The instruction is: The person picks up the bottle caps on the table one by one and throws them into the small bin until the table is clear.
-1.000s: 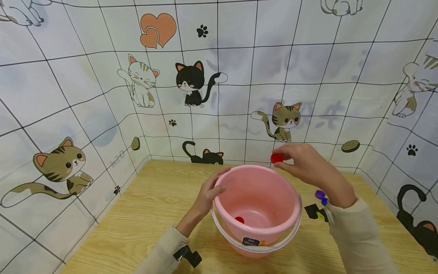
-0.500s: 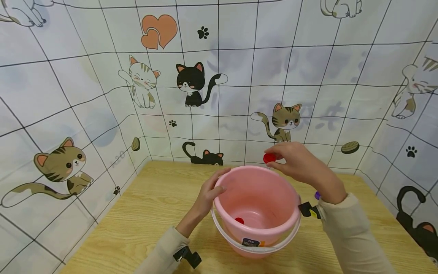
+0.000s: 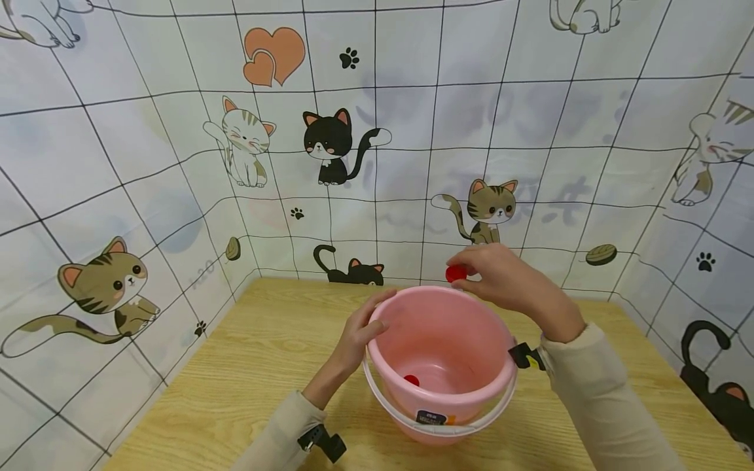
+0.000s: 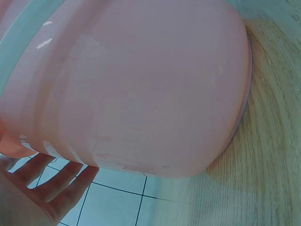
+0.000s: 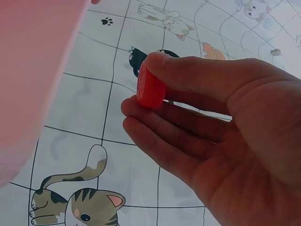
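Observation:
A pink bucket point(image 3: 465, 347) with a white handle point(image 3: 438, 429) stands on the table. My left hand point(image 3: 356, 337) grips its left rim, thumb over the edge. In the left wrist view, the left hand's fingers point(image 4: 63, 181) lie against the bucket's outer wall point(image 4: 155, 89). Above the far rim, my right hand point(image 3: 509, 278) pinches a red bottle cap point(image 3: 456, 273) between thumb and fingers. The right wrist view shows this cap point(image 5: 151, 89) from the side, apart from the bucket. Another small red piece point(image 3: 412, 380), partly hidden by the near rim, lies inside the bucket.
A wooden table point(image 3: 253, 353) extends around the bucket. Behind it hangs a white gridded sheet point(image 3: 406, 118) printed with cats. Black straps with small devices sit on both wrists, such as the left strap point(image 3: 323, 441).
My right hand has moved left with the red bottle cap, toward the bucket's far rim. Its arm now hides the purple and blue pieces on the table. The left hand keeps its grip.

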Tool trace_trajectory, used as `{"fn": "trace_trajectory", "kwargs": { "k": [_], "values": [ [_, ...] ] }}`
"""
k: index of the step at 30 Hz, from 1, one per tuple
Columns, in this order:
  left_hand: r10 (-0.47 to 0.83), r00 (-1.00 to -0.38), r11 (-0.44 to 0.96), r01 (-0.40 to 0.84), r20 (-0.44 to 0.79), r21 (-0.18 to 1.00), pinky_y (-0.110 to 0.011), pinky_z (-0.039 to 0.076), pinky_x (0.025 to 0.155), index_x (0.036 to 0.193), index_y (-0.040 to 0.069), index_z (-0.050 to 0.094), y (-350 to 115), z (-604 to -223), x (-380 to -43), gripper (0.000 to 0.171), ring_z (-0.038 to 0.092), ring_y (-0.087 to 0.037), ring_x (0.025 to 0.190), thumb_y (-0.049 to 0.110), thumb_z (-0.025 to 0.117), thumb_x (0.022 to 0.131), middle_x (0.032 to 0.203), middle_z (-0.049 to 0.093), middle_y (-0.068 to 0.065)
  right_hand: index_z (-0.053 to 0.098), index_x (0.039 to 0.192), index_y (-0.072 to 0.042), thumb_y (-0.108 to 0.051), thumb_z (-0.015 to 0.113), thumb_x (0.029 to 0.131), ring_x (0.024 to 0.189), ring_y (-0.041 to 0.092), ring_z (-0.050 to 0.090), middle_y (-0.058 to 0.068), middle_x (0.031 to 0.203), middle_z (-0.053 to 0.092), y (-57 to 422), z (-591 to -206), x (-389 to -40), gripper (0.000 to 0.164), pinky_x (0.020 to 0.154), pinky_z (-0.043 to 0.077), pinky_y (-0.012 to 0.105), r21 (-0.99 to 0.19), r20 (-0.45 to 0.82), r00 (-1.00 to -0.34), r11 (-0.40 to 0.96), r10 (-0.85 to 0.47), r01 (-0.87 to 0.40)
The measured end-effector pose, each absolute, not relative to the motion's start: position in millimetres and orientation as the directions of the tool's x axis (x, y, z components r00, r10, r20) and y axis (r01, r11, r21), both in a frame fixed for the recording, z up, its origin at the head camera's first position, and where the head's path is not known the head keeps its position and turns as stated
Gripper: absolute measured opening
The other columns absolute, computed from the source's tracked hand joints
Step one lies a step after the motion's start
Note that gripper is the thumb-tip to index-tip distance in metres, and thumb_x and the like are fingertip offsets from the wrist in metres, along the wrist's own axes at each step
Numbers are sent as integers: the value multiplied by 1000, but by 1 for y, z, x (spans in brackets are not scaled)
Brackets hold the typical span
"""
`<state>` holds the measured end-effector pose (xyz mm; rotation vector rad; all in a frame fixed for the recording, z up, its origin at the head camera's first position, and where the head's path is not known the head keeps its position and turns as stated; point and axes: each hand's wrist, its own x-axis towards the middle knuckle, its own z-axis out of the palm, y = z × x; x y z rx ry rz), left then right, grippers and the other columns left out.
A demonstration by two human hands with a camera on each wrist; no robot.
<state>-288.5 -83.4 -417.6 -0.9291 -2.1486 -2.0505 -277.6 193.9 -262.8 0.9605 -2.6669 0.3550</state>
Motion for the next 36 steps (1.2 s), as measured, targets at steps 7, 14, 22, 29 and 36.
{"fn": "trace_trajectory", "kwargs": {
  "k": [7, 14, 22, 29, 36],
  "values": [
    [393, -823, -47, 429, 411, 902, -68, 58, 83, 156, 10, 45, -84, -417, -288, 66, 67, -53, 106, 23, 51, 91, 141, 59, -27, 75, 113, -3, -10, 78, 89, 92, 24, 71, 7, 103, 76, 190, -263, -280, 25, 79, 61, 41, -127, 334, -722, 730, -606, -672],
    [386, -827, -43, 427, 409, 903, -69, 58, 83, 155, 11, 46, -84, -417, -288, 66, 67, -53, 106, 23, 51, 90, 141, 59, -27, 75, 113, -2, -10, 78, 89, 92, 24, 70, 8, 103, 76, 188, -262, -279, 26, 78, 60, 41, -120, 338, -711, 722, -616, -682],
    [384, -827, -34, 430, 409, 902, -68, 58, 82, 155, 11, 46, -83, -418, -289, 66, 68, -53, 104, 23, 50, 90, 140, 60, -28, 75, 112, -3, -10, 78, 88, 91, 25, 70, 8, 102, 76, 188, -263, -280, 25, 77, 60, 39, -122, 342, -706, 716, -620, -687],
    [388, -825, -37, 431, 410, 902, -69, 58, 82, 155, 11, 46, -84, -417, -288, 66, 67, -53, 105, 23, 50, 90, 140, 60, -27, 75, 113, -1, -9, 78, 89, 92, 25, 71, 9, 104, 76, 189, -263, -281, 26, 78, 61, 40, -137, 338, -714, 718, -613, -682],
    [392, -823, -47, 427, 410, 903, -70, 57, 83, 156, 11, 45, -84, -417, -287, 66, 66, -54, 107, 23, 51, 91, 140, 59, -28, 74, 115, -1, -9, 78, 88, 93, 24, 70, 9, 105, 76, 189, -263, -281, 27, 79, 61, 40, -141, 331, -722, 724, -608, -675]
  ]
}}
